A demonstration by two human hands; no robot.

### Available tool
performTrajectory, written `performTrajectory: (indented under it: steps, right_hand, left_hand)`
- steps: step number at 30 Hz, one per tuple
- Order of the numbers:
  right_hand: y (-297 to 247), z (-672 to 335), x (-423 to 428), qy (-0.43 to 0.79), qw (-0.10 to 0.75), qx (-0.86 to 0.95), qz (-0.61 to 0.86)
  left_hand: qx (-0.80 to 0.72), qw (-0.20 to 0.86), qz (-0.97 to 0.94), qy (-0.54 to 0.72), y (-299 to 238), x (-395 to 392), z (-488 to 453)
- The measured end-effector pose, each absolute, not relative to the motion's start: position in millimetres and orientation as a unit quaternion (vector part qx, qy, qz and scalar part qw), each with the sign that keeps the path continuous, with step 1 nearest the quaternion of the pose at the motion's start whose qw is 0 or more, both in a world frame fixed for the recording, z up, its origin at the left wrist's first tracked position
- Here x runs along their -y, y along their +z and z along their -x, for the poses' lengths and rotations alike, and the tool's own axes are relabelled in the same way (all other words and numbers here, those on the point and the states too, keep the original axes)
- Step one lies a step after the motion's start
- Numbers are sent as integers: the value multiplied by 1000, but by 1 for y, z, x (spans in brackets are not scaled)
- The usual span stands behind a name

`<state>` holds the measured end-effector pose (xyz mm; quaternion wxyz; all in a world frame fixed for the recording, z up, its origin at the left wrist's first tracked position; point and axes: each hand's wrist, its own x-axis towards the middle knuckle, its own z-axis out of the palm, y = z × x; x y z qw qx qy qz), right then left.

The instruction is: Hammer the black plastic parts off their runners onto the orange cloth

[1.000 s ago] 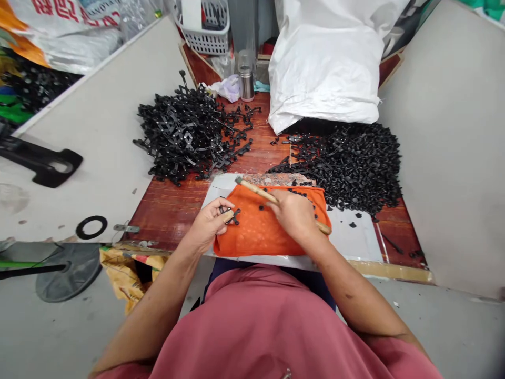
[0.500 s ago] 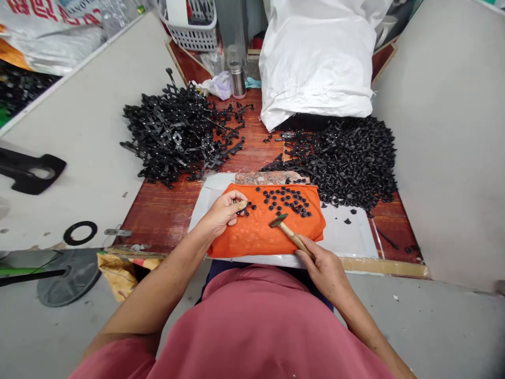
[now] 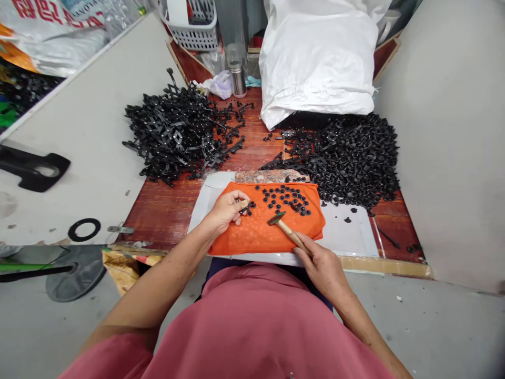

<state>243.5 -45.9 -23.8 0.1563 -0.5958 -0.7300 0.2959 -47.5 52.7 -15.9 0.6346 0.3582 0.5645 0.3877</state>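
One small black piece with rounded knobs (image 3: 248, 209) is pinched between the thumb and fingers of my left hand (image 3: 226, 211), over the left part of the bright orange cloth (image 3: 236, 241). My right hand (image 3: 321, 263) is wrapped around the pale wooden handle of a small dark-headed hammer (image 3: 290, 233), whose head points toward my left hand, near the pinched piece but apart from it. Round black studs (image 3: 282, 197) lie scattered on the cloth beyond the hammer head.

My fingers hide much of the pinched piece, so I cannot make out its full shape. My right palm covers the handle's end, and I cannot tell whether the hammer head touches the cloth. On the reddish-brown wooden desk (image 3: 258, 147), single parts blur together in the tangled black heap (image 3: 169, 131) at left. The bulging white fabric sack (image 3: 317, 63) is cut off at the top.
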Motion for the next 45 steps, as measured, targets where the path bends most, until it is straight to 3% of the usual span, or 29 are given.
performTrajectory:
  steps: [12,19,24,29,33,38,42,45]
  right_hand:
    - [-12,-243,41,295,154,740,584]
    - [13,-211,17,209,227,791,528]
    - [0,-193,7,139,115,813,553]
    - [1,-193,7,128,147,808,556]
    - [3,-192,3,136,76,815,558]
    - [5,-194,2,116,149,808,558]
    - [5,-192,1,119,45,813,568]
    - [5,-189,1,121,45,819,559]
  left_hand:
    - [-595,584,-400,381,-13,-52,41]
    - [-586,592,-399,382,-16,-53,41]
    - [-576,595,-397,395,-15,-54,40]
    - [-571,603,-395,393,-17,-54,40]
    - [-576,599,-392,395,-18,-54,40]
    - [-578,601,-387,394,-18,-54,39]
    - [-591,594,-389,382,-19,-53,40]
    - [-596,591,-392,376,-21,-54,39]
